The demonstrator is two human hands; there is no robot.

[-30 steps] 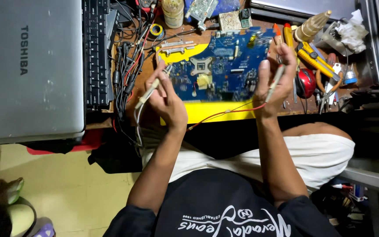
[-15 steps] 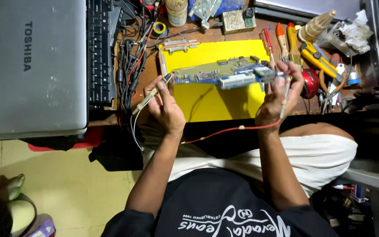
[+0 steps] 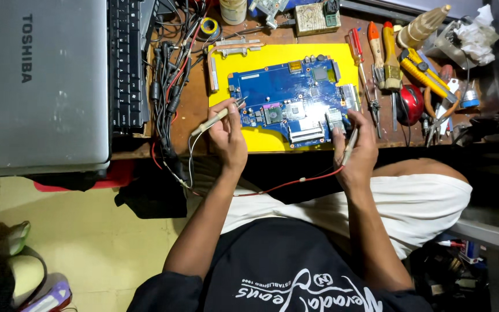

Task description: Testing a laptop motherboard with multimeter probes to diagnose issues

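Cluttered wooden bench [image 3: 192, 110], seen from above. At 9 o'clock, one closed grey laptop [image 3: 38, 86]; at 12, one blue circuit board [image 3: 290, 101] flat on one yellow mat [image 3: 278, 58]. My left hand [image 3: 229, 136] pinches one pale probe [image 3: 215, 118], tip on the board; my right hand [image 3: 356, 147] grips a second probe [image 3: 350, 141] at the board's near edge. I judge a slipping tip could bridge contacts. At 2, two screwdrivers [image 3: 376, 49].

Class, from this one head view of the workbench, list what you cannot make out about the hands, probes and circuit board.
- Left hand probe: tip contact point on the blue circuit board too small to tell.
- Right hand probe: tip hidden by fingers.
- Board components: too small to identify.
- Red wire: far end hidden behind the wrist.
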